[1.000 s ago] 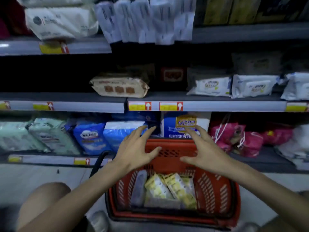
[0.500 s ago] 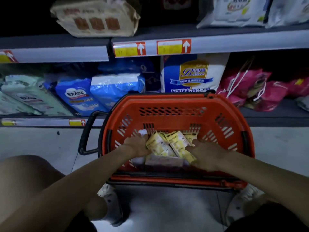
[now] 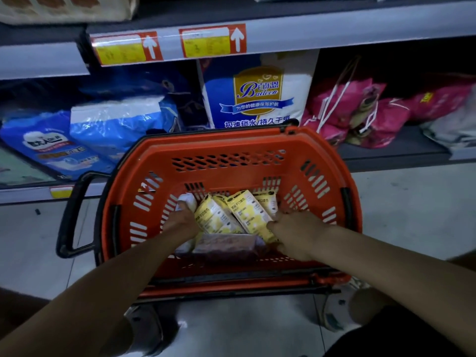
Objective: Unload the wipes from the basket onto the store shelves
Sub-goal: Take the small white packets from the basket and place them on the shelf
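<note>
An orange basket [image 3: 226, 150] stands on the floor in front of the shelves. Inside it lie several yellow wipe packs [image 3: 219, 217], a white pack [image 3: 186, 202] at their left and a dull pinkish pack [image 3: 226, 244] in front. Both my hands are down in the basket. My left hand [image 3: 183, 222] presses against the left side of the yellow packs, fingers curled at the white pack. My right hand [image 3: 296, 234] closes on the right end of the yellow packs. The fingertips of both hands are hidden among the packs.
The basket's black handle [image 3: 69, 215] sticks out to the left. The lower shelf [image 3: 401, 148] behind holds blue packs [image 3: 110, 124], a white-and-blue bag [image 3: 257, 94] and pink bags [image 3: 360, 112]. A shelf edge [image 3: 334, 29] with price tags runs above. My knees flank the basket.
Both hands dropped from above the basket's rim down into it and now grip the yellow packs from either side. The view tilted down and closer to the basket.
</note>
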Demonstrator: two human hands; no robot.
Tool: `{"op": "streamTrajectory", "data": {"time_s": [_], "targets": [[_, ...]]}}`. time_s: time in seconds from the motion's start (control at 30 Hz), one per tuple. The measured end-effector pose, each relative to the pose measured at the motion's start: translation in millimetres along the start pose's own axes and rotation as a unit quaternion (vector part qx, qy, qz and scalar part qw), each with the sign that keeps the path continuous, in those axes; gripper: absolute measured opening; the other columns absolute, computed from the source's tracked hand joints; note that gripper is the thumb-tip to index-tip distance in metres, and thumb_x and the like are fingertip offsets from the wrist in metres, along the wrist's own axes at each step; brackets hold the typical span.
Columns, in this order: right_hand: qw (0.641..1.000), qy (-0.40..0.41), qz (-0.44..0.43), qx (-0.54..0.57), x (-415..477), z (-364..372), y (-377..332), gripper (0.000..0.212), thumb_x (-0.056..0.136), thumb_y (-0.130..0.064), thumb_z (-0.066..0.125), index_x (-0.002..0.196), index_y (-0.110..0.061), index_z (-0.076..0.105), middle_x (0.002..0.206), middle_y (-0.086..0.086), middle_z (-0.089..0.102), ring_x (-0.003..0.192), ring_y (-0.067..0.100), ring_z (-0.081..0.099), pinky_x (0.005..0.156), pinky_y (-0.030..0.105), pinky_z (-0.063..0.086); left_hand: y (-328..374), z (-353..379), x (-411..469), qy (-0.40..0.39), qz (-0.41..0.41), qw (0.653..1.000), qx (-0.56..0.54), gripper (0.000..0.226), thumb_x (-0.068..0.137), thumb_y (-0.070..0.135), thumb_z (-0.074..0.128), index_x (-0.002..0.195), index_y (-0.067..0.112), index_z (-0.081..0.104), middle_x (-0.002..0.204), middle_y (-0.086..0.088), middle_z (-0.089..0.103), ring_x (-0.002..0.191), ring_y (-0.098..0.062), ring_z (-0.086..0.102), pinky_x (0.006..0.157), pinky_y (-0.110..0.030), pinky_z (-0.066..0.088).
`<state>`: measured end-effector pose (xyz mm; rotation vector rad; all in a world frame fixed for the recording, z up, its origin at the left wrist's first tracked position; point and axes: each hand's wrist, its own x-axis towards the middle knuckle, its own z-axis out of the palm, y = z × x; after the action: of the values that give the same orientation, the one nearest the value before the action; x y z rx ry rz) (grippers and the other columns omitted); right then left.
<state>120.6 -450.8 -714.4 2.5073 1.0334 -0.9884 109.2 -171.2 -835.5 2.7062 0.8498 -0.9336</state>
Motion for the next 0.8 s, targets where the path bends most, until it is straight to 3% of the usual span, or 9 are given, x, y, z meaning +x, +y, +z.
{"op": "streamTrajectory", "data": {"time_s": [0.17,0.27,0.4,0.5,0.57,0.63,0.7,0.8], "targets": [[1.0,0.0,-0.008,-0.001,-1,-1,2,0.043,0.101,-0.032,0.055,0.141,-0.017,0.049,0.139,0.013,0.051,0.123,0.036,0.056,0.093,0.044,0.052,-6,1,0,0.004,0.017,1.0,-0.003,0.094,0.09,0.014,0.064,0.16,0.016,0.002,0.128,-0.026,0.06,0.108,-0.039,0.066,0.073,-0.039,0.049],[1.0,-0.001,-0.008,0.001,-1,-1,2,0.044,0.101,-0.033,0.056,0.141,-0.017,0.049,0.139,0.013,0.052,0.123,0.035,0.057,0.092,0.043,0.052,-10,0,-1,0.009,0.026,1.0,0.001,0.097,0.088,0.018,0.068,0.16,0.017,0.002,0.122,-0.02,0.064,0.096,-0.031,0.064,0.072,-0.039,0.049],[1.0,0.002,-0.004,0.001,-6,-7,0,0.044,0.101,-0.032,0.055,0.141,-0.016,0.048,0.139,0.013,0.052,0.123,0.034,0.056,0.09,0.041,0.05,-13,-15,-9,0.01,0.033,0.999,0.032,0.105,0.089,0.032,0.072,0.164,0.012,0.0,0.13,-0.017,0.064,0.117,-0.034,0.065,0.092,-0.041,0.054],[1.0,0.01,-0.004,-0.001,-11,-16,-2,0.047,0.102,-0.035,0.054,0.144,-0.015,0.046,0.138,0.014,0.052,0.124,0.034,0.055,0.092,0.041,0.049,-16,-36,-19,0.017,0.034,0.998,0.048,0.099,0.09,0.037,0.067,0.163,0.002,0.01,0.135,-0.015,0.063,0.121,-0.032,0.064,0.09,-0.036,0.054],[1.0,0.023,-0.003,-0.005,-13,-22,-4,0.049,0.102,-0.037,0.055,0.144,-0.015,0.046,0.138,0.014,0.052,0.124,0.035,0.055,0.092,0.042,0.05,-22,-51,-29,0.039,0.042,0.997,0.049,0.076,0.088,0.034,0.066,0.151,0.003,0.039,0.121,-0.01,0.067,0.108,-0.027,0.068,0.084,-0.033,0.058],[0.999,0.036,0.001,-0.009,-16,-28,-6,0.05,0.101,-0.039,0.056,0.144,-0.015,0.046,0.138,0.013,0.052,0.124,0.035,0.055,0.092,0.042,0.049,-27,-72,-43,0.042,0.053,0.998,0.019,0.045,0.089,0.029,0.067,0.127,0.007,0.059,0.102,-0.004,0.066,0.093,-0.021,0.067,0.074,-0.031,0.054],[0.998,0.057,0.01,-0.004,-19,-36,-8,0.052,0.1,-0.039,0.056,0.145,-0.016,0.046,0.137,0.012,0.053,0.124,0.035,0.055,0.091,0.04,0.049,-33,-94,-53,0.034,0.059,0.997,-0.045,0.022,0.088,0.025,0.071,0.102,0.009,0.065,0.088,-0.002,0.066,0.083,-0.019,0.066,0.07,-0.031,0.053],[0.992,0.115,0.016,0.056,-22,-49,-11,0.052,0.1,-0.041,0.057,0.146,-0.018,0.046,0.135,0.008,0.055,0.122,0.032,0.058,0.091,0.042,0.054,-43,-124,-66,0.013,0.069,0.972,-0.223,0.022,0.08,0.018,0.084,0.084,0.002,0.069,0.088,-0.014,0.075,0.079,-0.026,0.071,0.073,-0.038,0.059]]}}
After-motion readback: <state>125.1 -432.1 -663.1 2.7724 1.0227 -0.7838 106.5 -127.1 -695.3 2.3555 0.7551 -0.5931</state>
